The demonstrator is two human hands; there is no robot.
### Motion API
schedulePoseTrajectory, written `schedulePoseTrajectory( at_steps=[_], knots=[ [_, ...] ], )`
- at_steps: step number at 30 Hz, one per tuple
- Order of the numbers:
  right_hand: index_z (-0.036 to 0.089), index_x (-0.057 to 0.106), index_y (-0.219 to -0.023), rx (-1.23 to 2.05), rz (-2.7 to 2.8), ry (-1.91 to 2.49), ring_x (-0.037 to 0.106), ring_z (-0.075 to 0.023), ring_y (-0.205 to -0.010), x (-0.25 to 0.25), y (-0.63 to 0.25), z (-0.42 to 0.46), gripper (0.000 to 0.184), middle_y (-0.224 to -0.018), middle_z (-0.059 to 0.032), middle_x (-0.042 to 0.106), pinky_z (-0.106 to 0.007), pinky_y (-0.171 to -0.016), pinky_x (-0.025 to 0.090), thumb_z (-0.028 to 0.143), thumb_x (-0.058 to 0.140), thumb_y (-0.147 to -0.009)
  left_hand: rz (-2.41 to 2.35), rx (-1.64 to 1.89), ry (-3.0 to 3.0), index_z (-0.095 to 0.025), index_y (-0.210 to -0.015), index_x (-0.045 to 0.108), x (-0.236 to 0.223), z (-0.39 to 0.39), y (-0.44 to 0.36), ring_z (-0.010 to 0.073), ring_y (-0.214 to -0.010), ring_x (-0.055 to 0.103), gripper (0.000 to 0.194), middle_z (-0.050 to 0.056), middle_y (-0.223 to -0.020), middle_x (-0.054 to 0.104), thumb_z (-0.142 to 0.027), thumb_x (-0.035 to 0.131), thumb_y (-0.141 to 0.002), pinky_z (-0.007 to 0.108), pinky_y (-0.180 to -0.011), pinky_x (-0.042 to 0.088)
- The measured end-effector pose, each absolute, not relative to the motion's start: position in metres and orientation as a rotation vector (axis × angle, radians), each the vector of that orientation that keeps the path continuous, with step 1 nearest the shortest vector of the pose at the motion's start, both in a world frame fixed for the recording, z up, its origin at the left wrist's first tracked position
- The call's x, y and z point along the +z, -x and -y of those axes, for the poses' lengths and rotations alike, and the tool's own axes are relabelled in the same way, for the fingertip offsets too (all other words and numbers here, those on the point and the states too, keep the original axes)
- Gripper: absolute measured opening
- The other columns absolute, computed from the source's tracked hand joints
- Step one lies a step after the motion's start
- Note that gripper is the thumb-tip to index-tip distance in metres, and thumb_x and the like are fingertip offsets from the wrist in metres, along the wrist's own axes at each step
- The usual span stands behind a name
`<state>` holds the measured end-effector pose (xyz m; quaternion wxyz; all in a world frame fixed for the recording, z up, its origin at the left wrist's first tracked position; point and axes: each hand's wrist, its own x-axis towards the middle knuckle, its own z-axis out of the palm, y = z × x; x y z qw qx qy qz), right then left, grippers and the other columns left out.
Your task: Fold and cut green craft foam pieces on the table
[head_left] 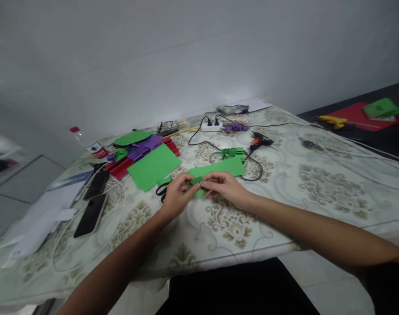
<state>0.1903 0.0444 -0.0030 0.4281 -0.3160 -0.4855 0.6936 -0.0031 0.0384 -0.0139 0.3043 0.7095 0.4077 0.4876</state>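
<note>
Between my two hands, just above the patterned tablecloth, is a small green paper piece (196,180). My left hand (180,192) pinches its left side with thumb and fingers. The thumb and fingertips of my right hand (224,186) close on its right side. Right behind the hands lies a green paper strip (220,168). Black-handled scissors (161,190) rest beside my left hand, their blades mostly hidden. Larger green paper sheets (155,167) are to the left, and a bunch of cut green paper (233,153) sits beyond the strip.
Further back are a white power strip (211,127), purple paper pieces (235,127) and a black glue gun (261,140) with its cord. A phone (91,215), white cables and a bottle (93,146) stand left. A yellow glue gun (333,120) lies on a dark surface at right.
</note>
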Motion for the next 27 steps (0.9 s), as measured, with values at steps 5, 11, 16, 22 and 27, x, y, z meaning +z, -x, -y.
schedulePoseTrajectory(
  at_steps=[5, 11, 16, 22, 27],
  knots=[
    [0.017, 0.071, -0.082, 1.701, 1.242, 0.799, 0.068, -0.0132, -0.062, -0.0021, -0.1902, -0.0442, 0.04, -0.069, -0.0005, 0.071, -0.023, -0.056, 0.054, 0.048, 0.087, -0.063, -1.098, 1.267, -1.836, -0.018, -0.088, 0.063, -0.0193, -0.0401, 0.0053, 0.0079, -0.054, 0.045, 0.022, -0.003, -0.069, 0.053, -0.039, 0.071, -0.086, 0.02, -0.05, 0.037],
    [0.016, 0.071, -0.08, 1.678, 1.243, 0.836, 0.066, -0.0131, -0.061, -0.0028, -0.1904, -0.0447, 0.04, -0.066, -0.0003, 0.069, -0.024, -0.055, 0.053, 0.048, 0.088, -0.062, -1.098, 1.242, -1.783, -0.019, -0.086, 0.064, -0.021, -0.0404, 0.0067, 0.0109, -0.06, 0.05, 0.024, 0.0, -0.075, 0.058, -0.043, 0.068, -0.087, 0.023, -0.056, 0.042],
    [0.016, 0.073, -0.08, 1.681, 1.257, 0.826, 0.065, -0.0133, -0.063, 0.0001, -0.191, -0.0431, 0.038, -0.069, -0.0011, 0.069, -0.024, -0.057, 0.053, 0.049, 0.086, -0.065, -1.106, 1.252, -1.799, -0.018, -0.082, 0.063, -0.0175, -0.0397, 0.0054, 0.0114, -0.063, 0.051, 0.025, 0.0, -0.076, 0.058, -0.043, 0.068, -0.087, 0.023, -0.058, 0.043],
    [0.016, 0.073, -0.075, 1.696, 1.253, 0.849, 0.064, -0.0132, -0.064, 0.006, -0.1913, -0.0411, 0.042, -0.068, -0.0015, 0.066, -0.023, -0.058, 0.053, 0.055, 0.083, -0.066, -1.092, 1.223, -1.784, -0.018, -0.082, 0.062, -0.0182, -0.0399, 0.0055, 0.0099, -0.059, 0.05, 0.024, -0.001, -0.075, 0.057, -0.041, 0.071, -0.085, 0.022, -0.055, 0.042],
    [0.016, 0.072, -0.07, 1.703, 1.236, 0.867, 0.064, -0.0145, -0.065, 0.0049, -0.1905, -0.0419, 0.045, -0.066, -0.0021, 0.064, -0.024, -0.057, 0.053, 0.06, 0.081, -0.067, -1.087, 1.22, -1.792, -0.018, -0.081, 0.061, -0.0165, -0.0383, 0.0045, 0.0088, -0.057, 0.05, 0.024, -0.002, -0.073, 0.056, -0.039, 0.074, -0.082, 0.021, -0.052, 0.041]
  ],
)
